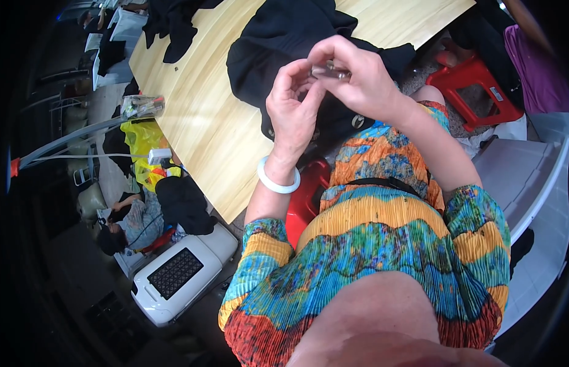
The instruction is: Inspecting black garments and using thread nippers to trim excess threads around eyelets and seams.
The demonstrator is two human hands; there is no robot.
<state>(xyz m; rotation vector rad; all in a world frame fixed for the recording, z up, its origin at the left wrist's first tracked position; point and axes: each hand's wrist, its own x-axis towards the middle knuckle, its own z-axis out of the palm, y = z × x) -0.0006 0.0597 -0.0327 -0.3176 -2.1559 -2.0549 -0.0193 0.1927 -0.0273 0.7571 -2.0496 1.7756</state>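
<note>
My right hand (pixel 365 76) is closed on a small shiny thing (pixel 331 72). It looks metallic, but its kind is too blurred to make out. My left hand (pixel 291 104), with a pale bangle (pixel 278 177) at the wrist, has curled fingers and its thumb brought up against the right hand's fingertips. What it pinches, if anything, is hidden. Both hands are raised over a black garment (pixel 254 61) that spreads from the table to my lap. Round buttons (pixel 358 121) show near the garment's lower edge.
The light wood table (pixel 199 116) carries another black cloth (pixel 174 27). A clear container of small items (pixel 142 106) and a yellow bag (pixel 140 144) are at its left edge. Red stools (pixel 480 92), a white machine (pixel 174 275), a grey bin (pixel 510 171) and other people surround me.
</note>
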